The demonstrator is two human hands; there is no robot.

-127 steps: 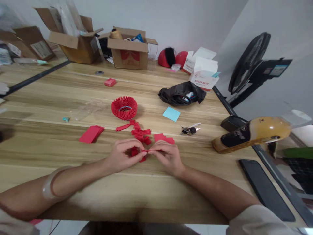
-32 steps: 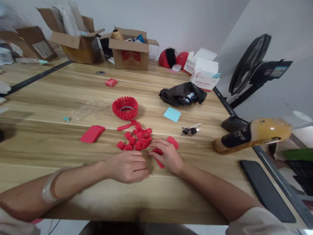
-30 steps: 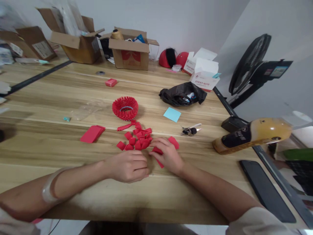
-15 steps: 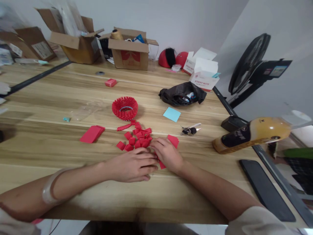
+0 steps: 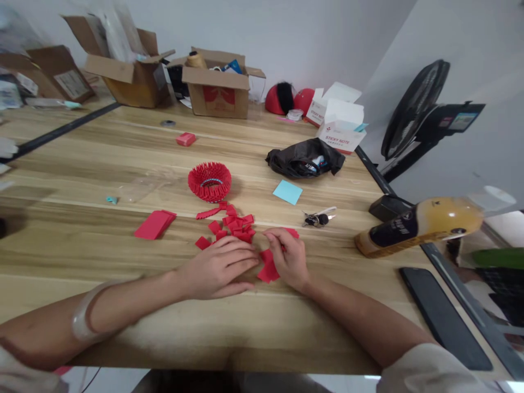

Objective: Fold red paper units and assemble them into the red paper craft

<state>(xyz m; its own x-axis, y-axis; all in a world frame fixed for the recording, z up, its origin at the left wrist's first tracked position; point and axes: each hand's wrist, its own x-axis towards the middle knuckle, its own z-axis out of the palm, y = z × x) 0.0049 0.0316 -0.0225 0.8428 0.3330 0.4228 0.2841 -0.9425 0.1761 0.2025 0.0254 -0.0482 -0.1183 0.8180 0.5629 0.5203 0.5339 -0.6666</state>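
My left hand (image 5: 221, 268) lies palm down at the near edge of a pile of small folded red paper pieces (image 5: 235, 224), its fingers stretched out and covering part of it. To its right, my right hand (image 5: 290, 259) is closed, thumb and fingers curled together, with a bit of red paper (image 5: 283, 248) showing between them. Flat red paper slips (image 5: 268, 268) lie partly under that hand, and more red paper (image 5: 292, 232) shows behind it. Beyond the pile stands a round red bowl (image 5: 209, 188) built of folded paper, with a light blue band inside.
Left of the pile is a stack of red paper (image 5: 154, 224). A blue sticky note (image 5: 287, 192), keys (image 5: 318, 219) and a black bag (image 5: 305, 158) lie farther right. A yellow bottle (image 5: 421, 226) and a phone (image 5: 444, 316) are at the right; cardboard boxes (image 5: 219, 101) stand behind.
My hands have drawn apart. The right one shifted slightly right and curled its fingers, uncovering red slips on the table; the left moved a little up over the pile.
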